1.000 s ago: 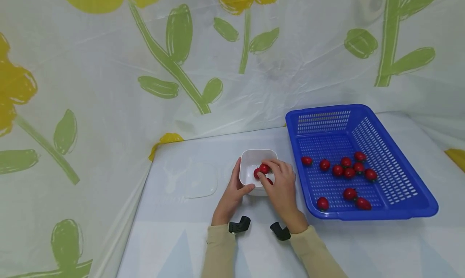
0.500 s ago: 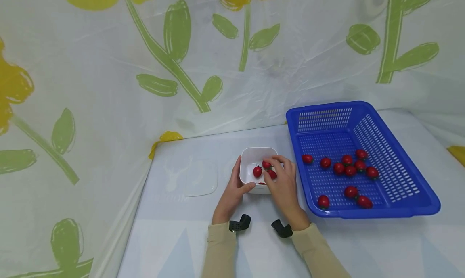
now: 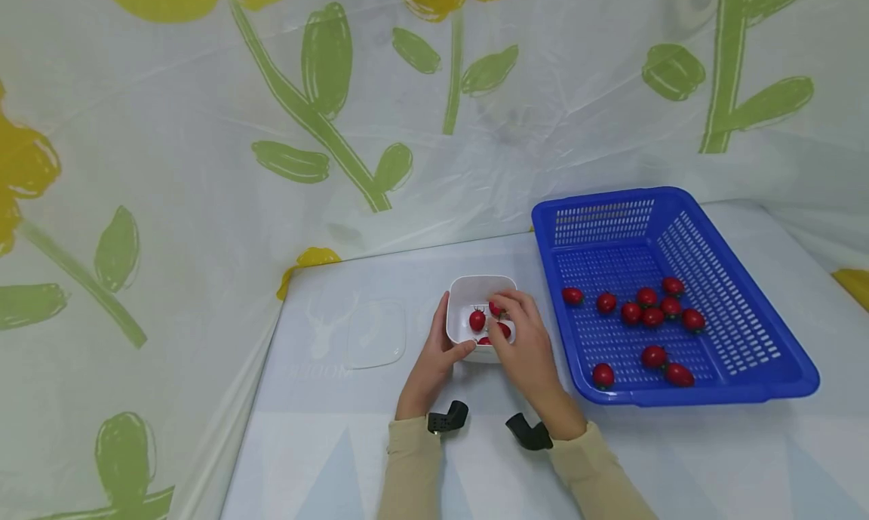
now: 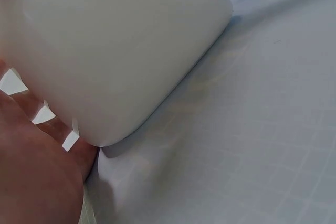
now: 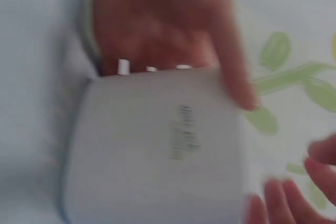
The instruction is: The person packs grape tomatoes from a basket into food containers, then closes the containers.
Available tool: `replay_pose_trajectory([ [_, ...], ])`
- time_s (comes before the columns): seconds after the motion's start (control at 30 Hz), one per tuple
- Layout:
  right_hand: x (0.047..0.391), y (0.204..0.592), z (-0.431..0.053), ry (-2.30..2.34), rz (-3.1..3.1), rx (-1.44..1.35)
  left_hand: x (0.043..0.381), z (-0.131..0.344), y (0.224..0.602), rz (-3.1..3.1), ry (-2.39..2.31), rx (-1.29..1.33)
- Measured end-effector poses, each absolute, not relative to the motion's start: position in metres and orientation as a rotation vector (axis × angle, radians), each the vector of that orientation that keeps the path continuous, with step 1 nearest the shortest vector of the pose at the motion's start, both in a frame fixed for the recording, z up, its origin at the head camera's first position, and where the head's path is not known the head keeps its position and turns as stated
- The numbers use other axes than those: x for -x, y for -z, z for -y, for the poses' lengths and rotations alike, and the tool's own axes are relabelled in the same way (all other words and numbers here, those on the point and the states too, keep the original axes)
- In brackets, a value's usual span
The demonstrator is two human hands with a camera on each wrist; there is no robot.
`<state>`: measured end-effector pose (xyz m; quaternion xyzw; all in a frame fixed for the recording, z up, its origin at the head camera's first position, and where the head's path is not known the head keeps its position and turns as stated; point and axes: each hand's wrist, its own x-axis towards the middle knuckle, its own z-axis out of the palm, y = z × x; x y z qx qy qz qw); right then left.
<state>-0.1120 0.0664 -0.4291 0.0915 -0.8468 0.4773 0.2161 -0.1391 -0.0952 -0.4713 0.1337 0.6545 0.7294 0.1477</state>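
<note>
My left hand grips a small white square container from its left side, thumb at the front rim. The container fills much of the left wrist view, with dark lettering near the top. Inside lie a cherry tomato with a green stem and others along the right and front, partly hidden by fingers. My right hand reaches over the container's right rim, thumb and fingertips apart among the tomatoes. In the right wrist view, the fingers of my right hand are loosely bent past the rim, and no tomato shows between them.
A blue perforated basket with several cherry tomatoes stands to the right, close to my right hand. A clear lid lies on the white table left of the container. Behind the table hangs a flower-patterned sheet.
A second ago my right thumb and fingers were round a tomato in the container. Now the fingers have spread, and the tomatoes sit apart inside. The left hand stays on the container.
</note>
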Motion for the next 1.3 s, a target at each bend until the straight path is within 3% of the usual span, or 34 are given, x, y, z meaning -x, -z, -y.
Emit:
replay_pose_trajectory([
  [0.37, 0.094, 0.394, -0.085, -1.128, 2.678, -0.704, 0.143, 0.096, 0.489, -1.939, -2.073, -0.343],
  [0.93, 0.094, 0.365, -0.132, -0.951, 2.873, -0.804, 0.135, 0.096, 0.465, -1.899, -2.081, -0.466],
  [1.3, 0.112, 0.36, -0.168, -0.82, 2.894, -0.894, 0.133, 0.097, 0.464, -1.909, -2.088, -0.433],
])
